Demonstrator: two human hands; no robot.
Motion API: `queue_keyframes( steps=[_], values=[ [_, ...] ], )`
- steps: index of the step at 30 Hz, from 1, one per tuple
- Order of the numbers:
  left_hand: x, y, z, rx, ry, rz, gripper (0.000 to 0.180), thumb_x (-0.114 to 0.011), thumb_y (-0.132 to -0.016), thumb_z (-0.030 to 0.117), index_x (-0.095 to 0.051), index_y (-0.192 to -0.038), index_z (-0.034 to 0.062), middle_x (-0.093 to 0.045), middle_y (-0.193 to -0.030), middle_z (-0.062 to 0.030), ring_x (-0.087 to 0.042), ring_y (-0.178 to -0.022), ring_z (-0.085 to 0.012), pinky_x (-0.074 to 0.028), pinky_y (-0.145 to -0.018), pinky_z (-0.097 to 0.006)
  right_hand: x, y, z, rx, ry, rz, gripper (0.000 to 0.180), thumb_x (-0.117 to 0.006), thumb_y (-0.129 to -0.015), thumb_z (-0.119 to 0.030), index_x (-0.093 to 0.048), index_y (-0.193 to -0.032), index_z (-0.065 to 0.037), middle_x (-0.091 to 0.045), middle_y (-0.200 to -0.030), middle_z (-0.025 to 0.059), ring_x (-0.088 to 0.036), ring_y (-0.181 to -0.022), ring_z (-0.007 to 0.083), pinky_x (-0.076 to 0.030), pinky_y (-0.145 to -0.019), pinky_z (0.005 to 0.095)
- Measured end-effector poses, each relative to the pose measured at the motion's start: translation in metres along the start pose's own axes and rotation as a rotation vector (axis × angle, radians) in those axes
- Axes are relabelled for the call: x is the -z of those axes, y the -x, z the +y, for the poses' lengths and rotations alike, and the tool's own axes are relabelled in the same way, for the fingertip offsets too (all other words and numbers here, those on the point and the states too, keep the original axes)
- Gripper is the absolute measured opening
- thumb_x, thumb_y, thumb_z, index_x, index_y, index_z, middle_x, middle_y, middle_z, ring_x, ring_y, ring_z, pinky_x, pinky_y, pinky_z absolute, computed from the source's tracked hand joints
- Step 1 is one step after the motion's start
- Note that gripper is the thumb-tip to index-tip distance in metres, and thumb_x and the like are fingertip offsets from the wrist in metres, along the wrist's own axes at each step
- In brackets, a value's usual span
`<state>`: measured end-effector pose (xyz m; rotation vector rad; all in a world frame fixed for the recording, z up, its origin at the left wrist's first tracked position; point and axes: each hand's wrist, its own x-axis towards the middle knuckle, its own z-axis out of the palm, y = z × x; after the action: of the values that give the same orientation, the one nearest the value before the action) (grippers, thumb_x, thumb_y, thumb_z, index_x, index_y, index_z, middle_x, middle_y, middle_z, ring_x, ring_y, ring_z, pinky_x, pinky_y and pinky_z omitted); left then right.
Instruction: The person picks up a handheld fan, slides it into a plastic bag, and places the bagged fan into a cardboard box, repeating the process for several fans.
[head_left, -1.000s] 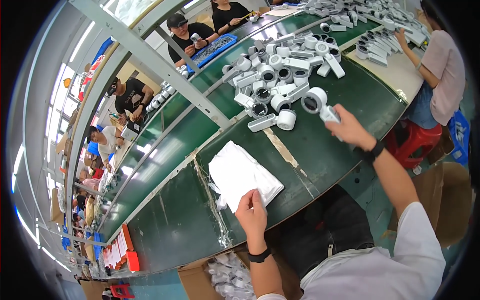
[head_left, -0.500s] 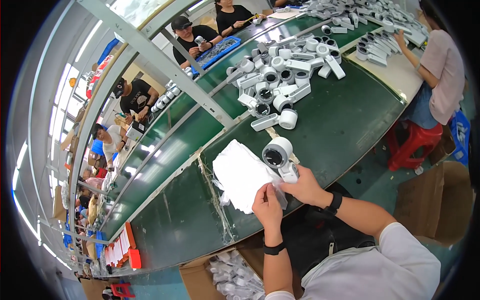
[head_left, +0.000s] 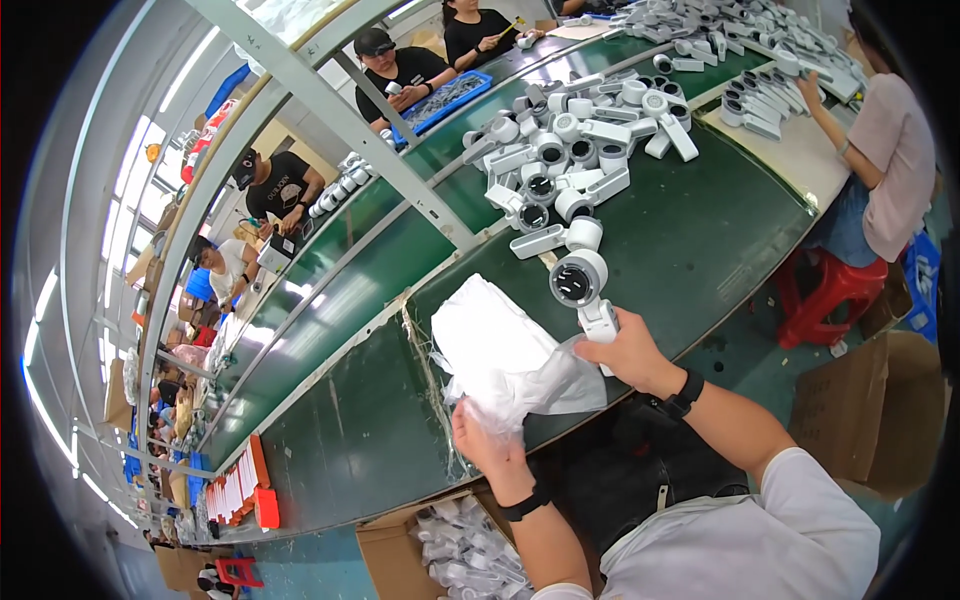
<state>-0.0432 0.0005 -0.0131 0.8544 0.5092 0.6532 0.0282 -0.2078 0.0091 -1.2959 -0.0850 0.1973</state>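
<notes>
My right hand point(head_left: 637, 357) grips the handle of a white and grey handheld fan point(head_left: 580, 280). Its round head has a dark face and points up, away from me. A thin clear plastic bag point(head_left: 565, 385) stretches from beside the right hand over to my left hand point(head_left: 487, 445). The left fingers are closed on the bag, partly hidden by its film. Beneath and beyond the bag lies a stack of white bags point(head_left: 480, 325) on the green table point(head_left: 360, 430). A heap of similar fans point(head_left: 570, 150) lies farther off, past the held one.
A carton point(head_left: 390, 550) of bagged fans stands below the table's near edge. At right are an open cardboard box point(head_left: 860, 410), a red stool point(head_left: 832, 290) and a seated person point(head_left: 890, 150). A metal post point(head_left: 375, 150) crosses the far left. Co-workers sit beyond, one by a blue tray point(head_left: 440, 105).
My left hand has moved left and nearer me, drawing the plastic bag out wide. The right hand has shifted slightly right with the fan.
</notes>
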Motion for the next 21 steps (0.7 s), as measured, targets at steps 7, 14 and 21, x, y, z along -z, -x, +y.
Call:
queue_keyframes(
  steps=[7, 14, 21],
  values=[
    [0.006, 0.025, 0.054, -0.648, -0.553, 0.332, 0.012, -0.058, -0.091, 0.008, -0.060, -0.100, -0.0014, -0.063, -0.093, -0.0080, -0.058, -0.080, -0.0166, -0.049, -0.072, -0.029, 0.014, -0.003, -0.016, -0.010, -0.005, -0.022, 0.037, -0.077, -0.075, -0.008, -0.059, -0.107, 0.001, -0.062, -0.089, 0.0026, -0.057, -0.075, 0.0081, -0.048, -0.067, 0.0252],
    [-0.029, 0.078, 0.035, -0.607, -1.014, -0.542, 0.015, -0.071, -0.079, 0.002, -0.069, -0.094, 0.0002, -0.066, -0.087, -0.0053, -0.057, -0.075, -0.0107, -0.046, -0.068, -0.023, -0.011, 0.020, -0.025, -0.027, 0.088, -0.177, 0.036, -0.080, -0.073, -0.012, -0.062, -0.102, 0.001, -0.063, -0.089, 0.0032, -0.059, -0.076, 0.0091, -0.049, -0.069, 0.0243],
    [-0.023, 0.065, 0.001, -0.214, -0.749, -0.651, 0.011, -0.070, -0.083, 0.002, -0.070, -0.094, -0.0003, -0.065, -0.077, 0.0008, -0.054, -0.069, -0.0052, -0.043, -0.063, -0.020, -0.018, 0.035, -0.028, -0.093, -0.022, -0.266, 0.035, -0.080, -0.071, -0.007, -0.061, -0.100, 0.000, -0.063, -0.088, 0.0034, -0.060, -0.075, 0.0096, -0.050, -0.068, 0.0254]
  ],
)
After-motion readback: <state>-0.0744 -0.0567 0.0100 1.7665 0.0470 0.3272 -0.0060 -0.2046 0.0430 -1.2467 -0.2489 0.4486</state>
